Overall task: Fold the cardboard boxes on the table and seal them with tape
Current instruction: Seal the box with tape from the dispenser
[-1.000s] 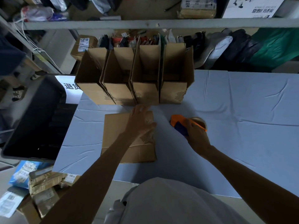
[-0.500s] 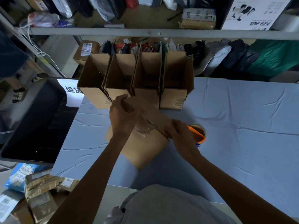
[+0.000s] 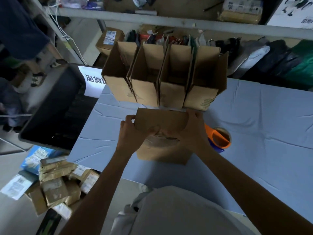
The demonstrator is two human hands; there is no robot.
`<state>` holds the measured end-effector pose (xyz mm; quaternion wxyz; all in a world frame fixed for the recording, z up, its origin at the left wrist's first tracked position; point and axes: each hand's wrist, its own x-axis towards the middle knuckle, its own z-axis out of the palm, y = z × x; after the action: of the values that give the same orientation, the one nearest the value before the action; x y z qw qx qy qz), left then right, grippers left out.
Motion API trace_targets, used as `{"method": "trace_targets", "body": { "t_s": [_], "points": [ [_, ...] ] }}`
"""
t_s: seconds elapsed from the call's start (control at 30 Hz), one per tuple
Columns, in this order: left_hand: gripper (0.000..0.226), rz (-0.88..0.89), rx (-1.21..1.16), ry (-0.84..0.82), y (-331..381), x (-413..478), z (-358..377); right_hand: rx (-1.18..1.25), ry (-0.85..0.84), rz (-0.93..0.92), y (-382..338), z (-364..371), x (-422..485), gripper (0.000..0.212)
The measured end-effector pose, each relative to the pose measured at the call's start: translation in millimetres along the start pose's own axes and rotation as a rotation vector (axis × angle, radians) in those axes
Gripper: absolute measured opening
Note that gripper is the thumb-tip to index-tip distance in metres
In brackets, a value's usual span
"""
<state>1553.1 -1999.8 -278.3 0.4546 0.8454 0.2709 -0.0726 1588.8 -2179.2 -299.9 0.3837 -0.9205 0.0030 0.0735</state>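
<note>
Since half a second ago the cardboard box point(image 3: 162, 119) swung from tilted to square-on. Left hand point(image 3: 131, 133) fingers point(image 3: 129, 118) curl round its left edge, right hand point(image 3: 192, 131) grips the right edge. Box is mid-tabletop point(image 3: 262, 116), just in front of four open boxes point(image 3: 162, 92) standing side by side, touching, bare cardboard inside. Tape dispenser point(image 3: 218, 139) lies just right of my right wrist. Black bin point(image 3: 55, 109) sits off the left edge, contents too dark to tell. Right of the dispenser: open cloth.
</note>
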Motion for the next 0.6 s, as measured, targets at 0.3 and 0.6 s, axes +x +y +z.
{"method": "trace_targets", "body": {
  "t_s": [0.3,0.6],
  "points": [
    [0.051,-0.039,-0.075,-0.088,-1,-1,-2,0.135,-0.022,0.009,2,-5,11,0.085],
    [0.037,-0.116,-0.295,-0.029,-1,7,-1,0.205,-0.114,0.075,9,-13,22,0.075]
  ]
}}
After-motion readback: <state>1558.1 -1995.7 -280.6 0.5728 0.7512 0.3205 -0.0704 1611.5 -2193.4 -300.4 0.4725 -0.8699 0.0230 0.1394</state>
